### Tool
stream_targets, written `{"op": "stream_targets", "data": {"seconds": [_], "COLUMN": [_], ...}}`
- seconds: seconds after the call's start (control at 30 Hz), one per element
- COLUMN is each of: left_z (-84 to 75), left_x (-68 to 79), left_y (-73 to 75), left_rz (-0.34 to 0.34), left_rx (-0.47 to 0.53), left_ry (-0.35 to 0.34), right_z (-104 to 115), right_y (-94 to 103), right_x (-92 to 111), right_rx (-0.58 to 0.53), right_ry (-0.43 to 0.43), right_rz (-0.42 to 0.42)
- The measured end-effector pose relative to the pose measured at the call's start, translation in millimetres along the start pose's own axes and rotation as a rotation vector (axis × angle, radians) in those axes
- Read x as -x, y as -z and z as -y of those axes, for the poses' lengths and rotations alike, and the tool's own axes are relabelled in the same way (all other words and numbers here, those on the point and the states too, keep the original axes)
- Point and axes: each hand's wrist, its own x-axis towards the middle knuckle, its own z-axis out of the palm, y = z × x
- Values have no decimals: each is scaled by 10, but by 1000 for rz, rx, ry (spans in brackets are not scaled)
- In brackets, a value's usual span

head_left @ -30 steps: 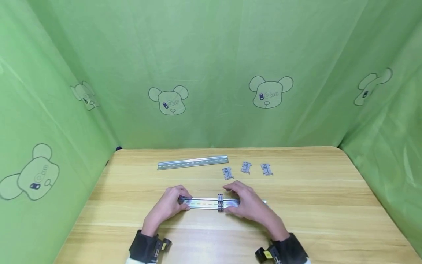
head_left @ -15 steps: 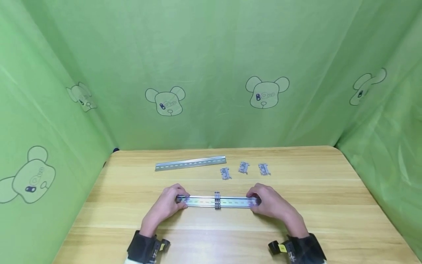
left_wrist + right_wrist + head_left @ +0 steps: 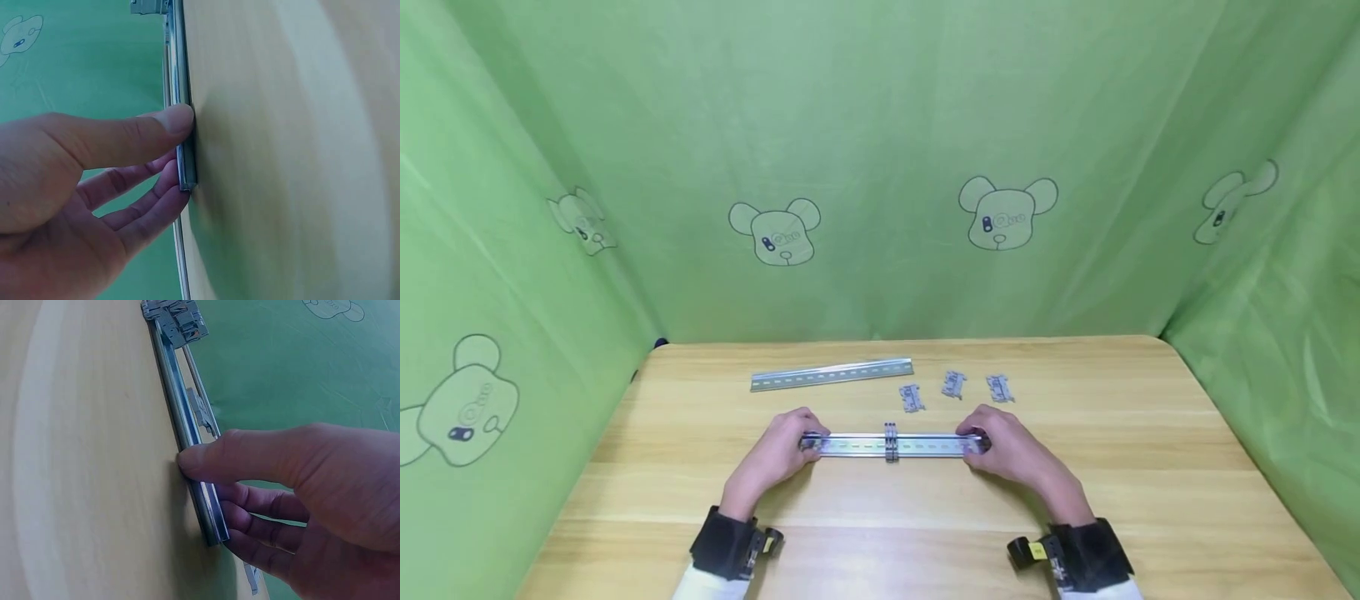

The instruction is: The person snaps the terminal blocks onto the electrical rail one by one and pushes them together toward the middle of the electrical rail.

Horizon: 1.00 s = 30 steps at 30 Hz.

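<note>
A slotted metal DIN rail (image 3: 928, 447) lies crosswise in front of me, with a small group of grey terminal blocks (image 3: 891, 443) standing across it near its middle. My left hand (image 3: 781, 447) pinches the rail's left end, thumb on the near edge and fingers on the far one. At the right end my right hand (image 3: 1011, 444) holds it the same way. In the right wrist view the terminal blocks (image 3: 178, 322) sit on the rail beyond the thumb, and the rail's end pokes out past the grip.
Farther back on the wooden table (image 3: 880, 533) lies a second DIN rail (image 3: 831, 375), slightly slanted. Three loose grey terminal blocks lie flat to its right: one nearer block (image 3: 912, 397), a middle block (image 3: 953, 384) and a right block (image 3: 999, 388). Green curtains (image 3: 880, 275) enclose the table.
My right hand has left its place beside the terminal blocks and taken hold of the rail's right end. Both hands have since shifted the rail a little away from me.
</note>
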Motion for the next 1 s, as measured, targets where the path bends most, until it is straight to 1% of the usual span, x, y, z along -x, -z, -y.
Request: {"op": "stream_targets", "data": {"seconds": [0.07,0.2,0.3,0.37,0.43,0.53,0.6,0.67,0.73,0.8,0.87,0.93,1.0], "left_z": [1,21,51,89,151,286,400,513,628,731,800,841,860], "left_x": [-18,-33,-33,-44,-72,-150,-217,-273,-320,-354,-388,-427,-459], "left_y": [5,7,17,44,98,232,325,404,466,515,555,581,594], "left_rz": [6,-5,0,4,-2,-50,-90,-112,-119,-112,-95,-74,-33], "left_rx": [6,5,29,64,92,91,62,30,2,-19,-42,-52,-57], "left_ry": [-3,7,19,41,76,135,155,163,166,179,181,184,189], "right_z": [-12,-10,2,23,56,125,166,202,231,251,258,252,238], "right_y": [10,40,86,143,209,284,290,267,213,144,75,18,-34], "right_x": [-16,-60,-88,-129,-217,-456,-652,-844,-1033,-1219,-1383,-1514,-1606], "right_rx": [7,15,15,2,-18,-30,-16,14,25,42,61,83,105], "right_ry": [2,32,39,41,59,107,126,127,129,136,151,163,173], "right_rz": [4,14,15,7,-12,-30,-23,5,48,80,101,120,153]}}
